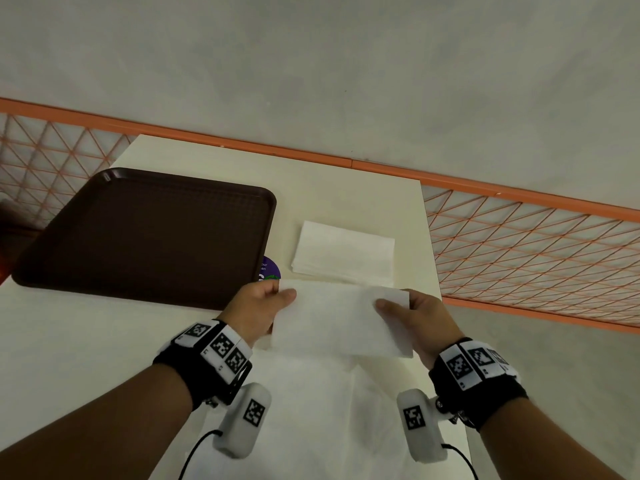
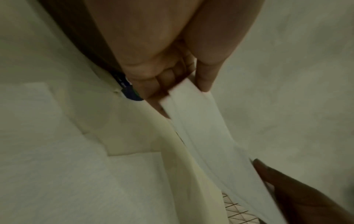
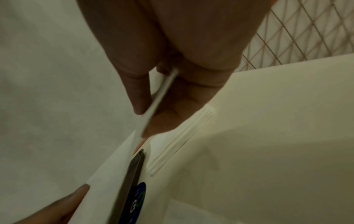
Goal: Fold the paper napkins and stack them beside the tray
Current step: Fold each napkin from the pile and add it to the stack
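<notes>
Both hands pinch folded napkin (image 1: 332,317): left hand (image 1: 258,308), right hand (image 1: 420,320); above table (image 1: 363,195).

One tray (image 1: 145,233), one napkin stack (image 1: 344,252), one held napkin (image 1: 332,320), two hands.

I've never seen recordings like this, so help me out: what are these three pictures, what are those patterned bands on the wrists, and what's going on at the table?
No machine here: a person wears cameras. One picture comes from the head, two from the wrists; the patterned bands carry those wrist cameras. On the table lie a brown tray and, beside it, a stack of folded napkins. The left hand and right hand each pinch an end of one white napkin, held above the table.
</notes>
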### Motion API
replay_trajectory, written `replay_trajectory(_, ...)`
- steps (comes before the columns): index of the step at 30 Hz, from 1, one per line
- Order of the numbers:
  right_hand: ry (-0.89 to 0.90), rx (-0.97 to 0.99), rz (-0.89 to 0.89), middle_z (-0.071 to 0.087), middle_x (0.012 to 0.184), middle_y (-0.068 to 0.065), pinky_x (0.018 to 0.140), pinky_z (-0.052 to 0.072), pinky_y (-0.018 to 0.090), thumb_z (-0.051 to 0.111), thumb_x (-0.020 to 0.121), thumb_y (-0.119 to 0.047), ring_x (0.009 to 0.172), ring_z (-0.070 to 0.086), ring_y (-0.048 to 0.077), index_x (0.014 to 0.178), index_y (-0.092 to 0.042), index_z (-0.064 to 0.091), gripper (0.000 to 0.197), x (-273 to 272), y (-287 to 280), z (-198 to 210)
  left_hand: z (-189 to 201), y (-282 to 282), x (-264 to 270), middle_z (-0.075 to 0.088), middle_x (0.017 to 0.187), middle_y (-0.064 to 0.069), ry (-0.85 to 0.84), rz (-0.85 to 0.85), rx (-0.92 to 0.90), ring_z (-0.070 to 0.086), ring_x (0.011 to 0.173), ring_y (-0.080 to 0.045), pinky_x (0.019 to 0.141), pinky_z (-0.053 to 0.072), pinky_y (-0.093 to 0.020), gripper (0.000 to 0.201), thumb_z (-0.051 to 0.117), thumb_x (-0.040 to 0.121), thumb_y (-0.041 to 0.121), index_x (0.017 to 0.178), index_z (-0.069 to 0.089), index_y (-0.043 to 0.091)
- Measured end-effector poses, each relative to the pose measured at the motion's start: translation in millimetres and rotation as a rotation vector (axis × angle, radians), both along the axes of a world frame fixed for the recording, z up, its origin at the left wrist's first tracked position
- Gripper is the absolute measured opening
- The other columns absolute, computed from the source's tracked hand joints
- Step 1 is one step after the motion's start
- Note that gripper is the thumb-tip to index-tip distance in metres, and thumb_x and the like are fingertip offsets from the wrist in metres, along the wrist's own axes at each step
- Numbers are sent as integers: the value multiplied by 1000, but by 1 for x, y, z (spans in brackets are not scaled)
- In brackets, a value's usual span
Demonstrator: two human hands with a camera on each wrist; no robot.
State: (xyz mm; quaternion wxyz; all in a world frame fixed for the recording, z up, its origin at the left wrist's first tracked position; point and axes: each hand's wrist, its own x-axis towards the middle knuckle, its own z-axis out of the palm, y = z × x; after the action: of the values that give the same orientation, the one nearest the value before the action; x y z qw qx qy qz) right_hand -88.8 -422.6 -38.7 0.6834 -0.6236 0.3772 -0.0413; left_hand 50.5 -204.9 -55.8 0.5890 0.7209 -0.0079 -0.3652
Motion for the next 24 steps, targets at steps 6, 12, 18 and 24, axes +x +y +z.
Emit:
replay_trajectory(6, 168, -76, 17, 75, 89, 16, 75, 59, 50, 71, 86, -13, 83, 72, 32, 88, -4, 71, 8, 5, -12, -23, -17, -27, 23, 56, 72, -4, -268, -50, 273, 50, 66, -16, 69, 42, -31, 27, 58, 93, 30, 88, 61, 4)
replay_trajectory(12, 220, -382, 61, 72, 81, 17, 71, 60, 49, 69, 86, -22, 77, 70, 36, 78, -5, 69, 18, 44, -45, -29, -14, -66, 61, 41, 54, -1, -555, -136, 382, 37, 52, -18, 54, 33, -29, 38, 59, 92, 27, 61, 46, 8)
replay_trajectory(18, 350, -695, 76, 57, 63, 3, 56, 40, 26, 68, 86, -31, 65, 55, 26, 63, -11, 57, 32, 90, -84, -24, -19, -98, 103, 63, 74, -4, -635, -119, 438, 61, 75, -22, 71, 48, -29, 20, 63, 90, 29, 82, 66, 11)
replay_trajectory(24, 445, -717, 73, 53, 63, 2, 49, 31, 22, 68, 85, -34, 66, 51, 25, 60, -15, 51, 36, 116, -100, -38, -34, -112, 120, 65, 78, -3, -650, -130, 450, 64, 84, -24, 81, 51, -34, 17, 63, 91, 26, 89, 69, 10)
